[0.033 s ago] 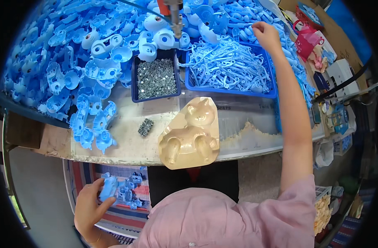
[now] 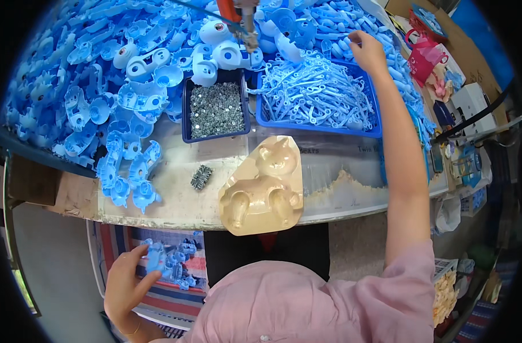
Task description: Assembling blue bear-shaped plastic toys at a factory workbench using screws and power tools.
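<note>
Low at the left, my left hand (image 2: 124, 283) grips a light blue plastic shell part (image 2: 156, 257) between thumb and fingers. The part is over a striped cloth-lined container (image 2: 164, 300), where several similar blue parts (image 2: 184, 263) lie. My right hand (image 2: 370, 52) reaches far across the table to a heap of small rounded blue parts (image 2: 341, 47). Its fingers are drawn together at the heap; what they hold, if anything, is hidden. A tan moulded fixture (image 2: 261, 188) with animal-shaped hollows sits at the table's front edge, between my arms.
A dark tray (image 2: 218, 108) of small metal pieces stands beside a blue tray (image 2: 318, 91) of looped blue strips. Blue shells (image 2: 61, 74) are heaped at the left. An orange and metal tool (image 2: 238, 23) hangs over the back. A small metal cluster (image 2: 201, 177) lies on the table.
My left hand has shifted slightly to the right with the blue shell part. The hanging tool has swung a little. My right hand has barely moved.
</note>
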A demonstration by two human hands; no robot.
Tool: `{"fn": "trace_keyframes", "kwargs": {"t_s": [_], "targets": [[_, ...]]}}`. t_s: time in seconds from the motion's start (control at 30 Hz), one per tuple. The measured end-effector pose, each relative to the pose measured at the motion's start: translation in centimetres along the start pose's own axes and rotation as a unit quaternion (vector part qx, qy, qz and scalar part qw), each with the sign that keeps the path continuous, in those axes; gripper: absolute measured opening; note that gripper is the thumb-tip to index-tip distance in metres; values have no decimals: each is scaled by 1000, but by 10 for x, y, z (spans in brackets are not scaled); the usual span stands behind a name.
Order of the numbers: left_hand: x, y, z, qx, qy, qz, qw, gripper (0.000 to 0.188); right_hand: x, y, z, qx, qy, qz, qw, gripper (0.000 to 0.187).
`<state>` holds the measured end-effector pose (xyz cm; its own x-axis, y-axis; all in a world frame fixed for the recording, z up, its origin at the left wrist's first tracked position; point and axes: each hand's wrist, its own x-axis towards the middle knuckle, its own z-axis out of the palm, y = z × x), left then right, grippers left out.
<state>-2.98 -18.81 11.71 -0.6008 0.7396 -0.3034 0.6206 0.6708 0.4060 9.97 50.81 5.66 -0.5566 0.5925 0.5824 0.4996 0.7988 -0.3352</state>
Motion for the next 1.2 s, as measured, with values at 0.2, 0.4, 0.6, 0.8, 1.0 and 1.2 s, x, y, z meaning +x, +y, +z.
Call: {"fn": "trace_keyframes", "kwargs": {"t_s": [0.2, 0.4, 0.6, 0.8, 1.0, 1.2], "targets": [[46, 35, 18, -41, 6, 162, 986, 50, -2, -2, 18, -192, -34, -80, 978, 32], [85, 73, 29, -77, -41, 260, 962, 38, -6, 16, -26, 285, -7, 169, 944, 34], [116, 127, 62, -256, -39, 346, 902, 46, -93, -56, -120, 409, -164, 78, 894, 28], [143, 191, 95, -290, -55, 345, 891, 68, -188, -181, -137, 376, -371, -142, 837, 24], [153, 169, 114, -187, 51, 387, 901, 42, -149, -103, -114, 343, -282, 130, 887, 23], [145, 156, 121, -148, 113, 413, 892, 38, -81, 68, -54, -182, -115, -5, 976, 54]]}}
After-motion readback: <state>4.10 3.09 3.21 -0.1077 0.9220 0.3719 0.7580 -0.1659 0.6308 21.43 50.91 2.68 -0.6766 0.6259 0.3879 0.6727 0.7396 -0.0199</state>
